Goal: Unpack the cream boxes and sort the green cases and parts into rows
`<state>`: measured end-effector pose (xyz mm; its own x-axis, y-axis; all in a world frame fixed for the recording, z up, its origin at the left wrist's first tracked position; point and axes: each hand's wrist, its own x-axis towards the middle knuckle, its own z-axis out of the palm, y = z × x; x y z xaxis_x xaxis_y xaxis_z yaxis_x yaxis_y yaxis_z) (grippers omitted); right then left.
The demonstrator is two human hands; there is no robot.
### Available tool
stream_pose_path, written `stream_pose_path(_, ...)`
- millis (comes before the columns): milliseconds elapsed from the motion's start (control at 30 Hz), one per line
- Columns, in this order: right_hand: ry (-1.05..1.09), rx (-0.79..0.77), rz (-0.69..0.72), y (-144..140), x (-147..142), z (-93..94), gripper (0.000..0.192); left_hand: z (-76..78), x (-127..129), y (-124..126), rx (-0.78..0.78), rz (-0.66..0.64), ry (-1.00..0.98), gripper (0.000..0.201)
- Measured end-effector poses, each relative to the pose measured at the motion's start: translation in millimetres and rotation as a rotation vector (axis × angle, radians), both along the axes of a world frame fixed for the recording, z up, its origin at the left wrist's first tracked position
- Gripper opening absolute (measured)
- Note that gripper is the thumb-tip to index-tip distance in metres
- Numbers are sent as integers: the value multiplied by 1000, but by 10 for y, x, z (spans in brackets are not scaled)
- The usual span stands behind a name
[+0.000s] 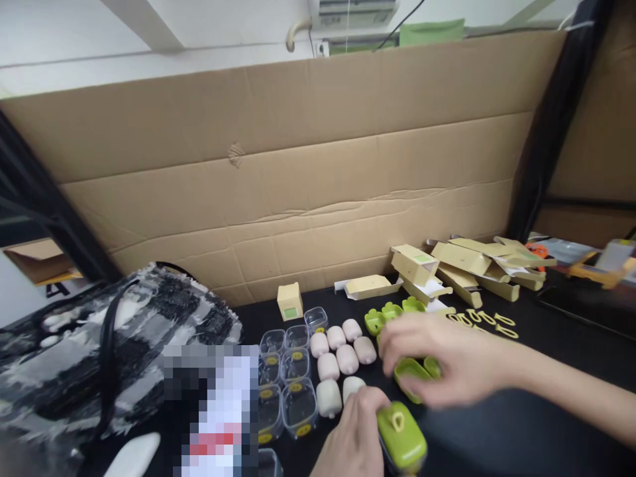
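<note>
At the lower middle, my left hand [355, 434] is closed on the left side of a small clear box with a green lid [405, 438]. A yellow ring-shaped loop stands on top of that lid. My right hand [447, 361], slightly blurred, is over the green lids, with thumb and fingers apart around one green lid [408, 381]; I see no firm hold on it. More green lids [391, 310] lie just beyond that hand, partly hidden by it. To the left are rows of pale rounded pieces [348, 359] and clear plastic boxes [299, 403] with yellow stickers.
Yellow loops [505, 330] lie at the right. Behind them are flattened cartons [462, 258] and an orange tool. A small carton [289, 301] stands near the cardboard wall [298, 165]. A black-and-grey bag [169, 331] takes up the left side.
</note>
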<state>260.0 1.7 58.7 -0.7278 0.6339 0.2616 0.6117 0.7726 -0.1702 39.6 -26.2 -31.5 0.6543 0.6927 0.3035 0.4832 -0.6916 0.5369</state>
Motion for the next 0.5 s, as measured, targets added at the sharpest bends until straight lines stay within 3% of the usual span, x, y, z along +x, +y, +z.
stream_pose_path(133, 164, -288, 45, -370, -92, -71, 9, 76, -48, -13, -32, -93, -118, 50)
stream_pose_path(233, 424, -411, 26, -425, -96, -161, 15, 244, -45, -41, -118, -95, -229, 69)
stream_pose_path(300, 638, -560, 1, -432, -124, -221, 16, 393, -49, -63, -182, -96, -309, 72)
stream_pose_path(400, 983, -772, -83, -441, -209, -295, 19, 615, -89, -84, -218, -72, -310, 68)
stream_pose_path(500, 1358, -996, -155, -428, -277, -336, 19, 771, -173, -99, -219, -8, -206, 44)
